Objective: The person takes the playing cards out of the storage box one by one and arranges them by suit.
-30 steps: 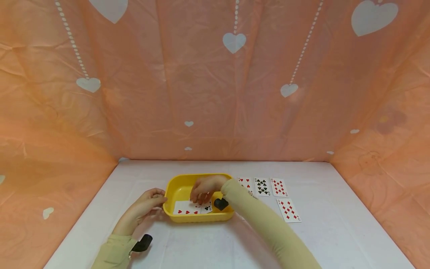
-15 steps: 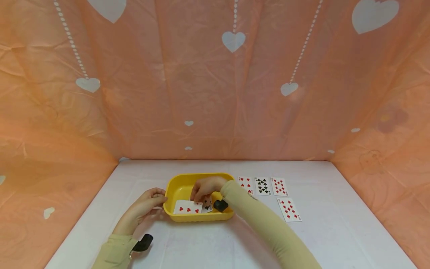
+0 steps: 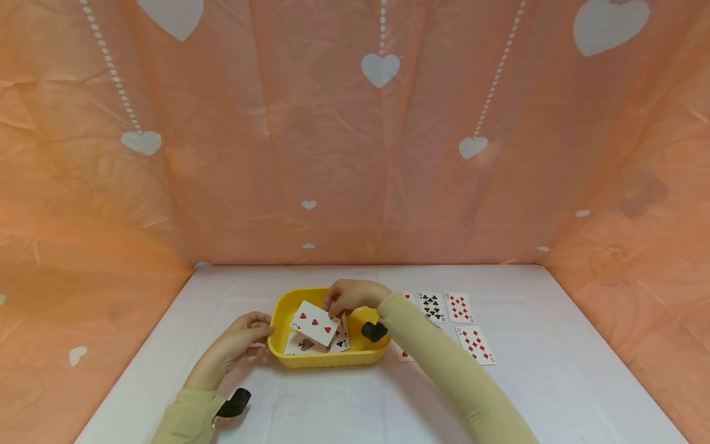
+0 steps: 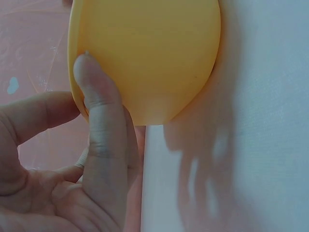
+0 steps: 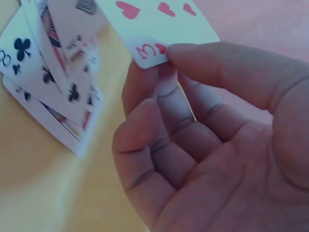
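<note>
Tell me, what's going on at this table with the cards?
A person is lifting a hearts card out of a yellow tray, pinching one corner with the right hand. The left hand holds the tray's left rim. More cards lie in the tray under the raised one. To the right, on the white table, a few cards lie face up, among them a clubs card and two diamonds cards.

You're at a makeshift staged booth, not a lived-in room: peach plastic sheeting (image 3: pixel 355 154) printed with white hearts (image 3: pixel 379 69) walls in three sides, and a table (image 3: pixel 554 345) under a white cover fills the floor between them.
</note>
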`<move>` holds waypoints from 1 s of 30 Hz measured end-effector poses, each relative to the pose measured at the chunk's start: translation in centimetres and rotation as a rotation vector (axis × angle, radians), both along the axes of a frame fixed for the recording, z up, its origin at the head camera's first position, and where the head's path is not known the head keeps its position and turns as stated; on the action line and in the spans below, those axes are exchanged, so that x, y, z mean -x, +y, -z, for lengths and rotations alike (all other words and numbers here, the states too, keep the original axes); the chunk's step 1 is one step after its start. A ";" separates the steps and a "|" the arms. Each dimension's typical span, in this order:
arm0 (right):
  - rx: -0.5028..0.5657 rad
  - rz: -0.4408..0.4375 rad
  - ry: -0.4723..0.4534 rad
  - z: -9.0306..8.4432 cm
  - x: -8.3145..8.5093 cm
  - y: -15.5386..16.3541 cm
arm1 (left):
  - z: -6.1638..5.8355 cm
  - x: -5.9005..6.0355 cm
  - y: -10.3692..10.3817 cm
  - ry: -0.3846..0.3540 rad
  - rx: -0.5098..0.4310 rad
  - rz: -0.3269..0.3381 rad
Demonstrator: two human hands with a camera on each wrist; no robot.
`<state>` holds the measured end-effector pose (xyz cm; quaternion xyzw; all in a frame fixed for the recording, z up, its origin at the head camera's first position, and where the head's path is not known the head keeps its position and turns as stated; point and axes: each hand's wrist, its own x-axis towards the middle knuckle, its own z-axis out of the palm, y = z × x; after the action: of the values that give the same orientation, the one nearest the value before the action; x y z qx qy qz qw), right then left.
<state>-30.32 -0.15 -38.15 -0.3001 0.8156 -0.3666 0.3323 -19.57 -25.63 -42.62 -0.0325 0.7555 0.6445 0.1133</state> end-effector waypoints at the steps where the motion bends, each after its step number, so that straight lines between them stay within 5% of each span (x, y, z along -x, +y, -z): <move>1: 0.021 0.005 0.001 -0.3 0.0 0.4 | 0.0 0.0 0.0 -0.001 0.003 0.000; 16: 0.227 0.165 -0.020 -2.4 -2.2 9.9 | -0.1 -0.1 -0.1 0.008 0.030 -0.002; 30: 0.356 0.280 -0.127 0.5 -6.3 16.6 | 0.0 0.0 0.0 0.003 0.028 -0.006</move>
<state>-24.00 16.45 -38.63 -0.2145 0.7490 -0.5654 0.2708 -19.53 -25.65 -42.66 -0.0355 0.7646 0.6341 0.1095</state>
